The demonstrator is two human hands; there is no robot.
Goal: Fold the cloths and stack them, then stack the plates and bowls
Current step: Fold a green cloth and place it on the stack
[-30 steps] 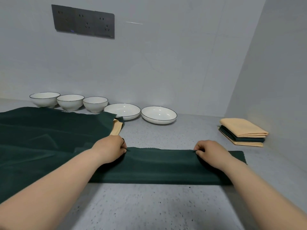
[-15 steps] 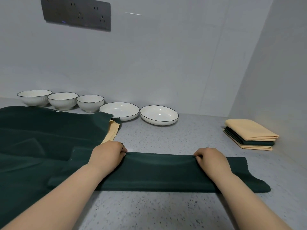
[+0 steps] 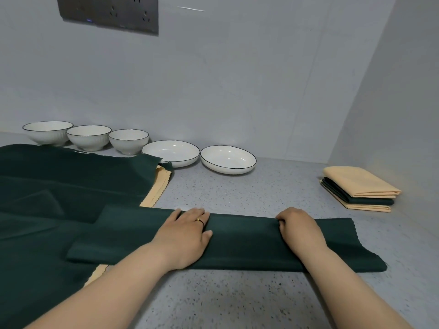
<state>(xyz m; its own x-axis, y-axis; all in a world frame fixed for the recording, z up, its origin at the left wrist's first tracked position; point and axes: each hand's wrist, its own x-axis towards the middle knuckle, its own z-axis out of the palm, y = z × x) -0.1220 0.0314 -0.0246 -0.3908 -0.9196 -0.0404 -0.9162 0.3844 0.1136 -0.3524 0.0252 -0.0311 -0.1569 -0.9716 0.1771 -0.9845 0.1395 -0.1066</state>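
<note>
A dark green cloth [image 3: 242, 241], folded into a long strip, lies across the grey counter in front of me. My left hand [image 3: 187, 236] rests flat on its middle with straight fingers. My right hand [image 3: 300, 230] sits further right, fingers curled over the strip's far edge and pinching it. A stack of folded cloths [image 3: 361, 188], yellow and green, lies at the right wall. Three white bowls [image 3: 89, 137] and two white plates [image 3: 228, 159] stand in a row along the back wall.
A large unfolded green cloth [image 3: 59, 186] covers the counter on the left, with a yellow cloth [image 3: 158, 186] peeking out beneath it. Bare counter [image 3: 237, 191] lies between the strip and the plates. A socket panel [image 3: 109, 13] hangs on the wall.
My left hand has let go of the cloth's far edge and now lies flat on the strip. The strip's right end has spread out toward me. My right hand keeps its hold.
</note>
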